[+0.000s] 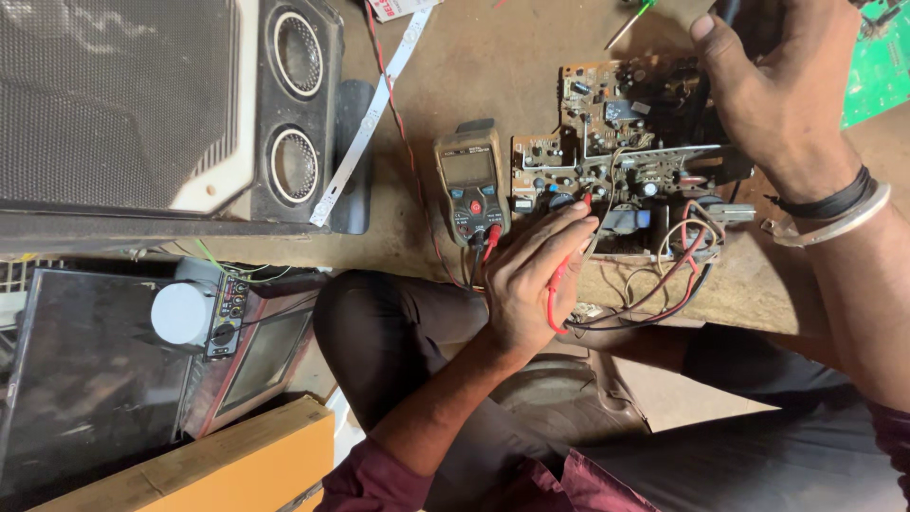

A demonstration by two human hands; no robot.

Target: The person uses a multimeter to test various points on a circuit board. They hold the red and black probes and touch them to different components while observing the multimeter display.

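Dusty brown workbench [493, 57], seen from above over the person's dark-trousered knees, cluttered shop around it. Left hand [533, 275] is pinched around a red test probe [573, 239], held pen-fashion; its long axis runs from the palm up and to the right, tip pointing away from the body onto the near left part of a bare circuit board [630, 142]. The grip near the tip reads as chosen for fine placement among crowded parts. Red lead trails back below the hand and loops toward the bundle of wires [664, 284] at the board's near edge. Right hand [773, 81] is at the far right of the board, fingers curled around something dark, probably a second probe or tool; what it is cannot be made out. Black band and metal bangle on that wrist. Brown multimeter [470, 182] lies flat just left of the board, screen end far, leads plugged in at its near end, so the display faces the person while probing. Large speaker cabinet [171, 104] fills the far left, a white strip [365, 128] leaning across its corner. Near left: a small screen unit [261, 356], a pale round cap [182, 313], a yellow-edged board [218, 469]. Green board [877, 71] at the far right edge.
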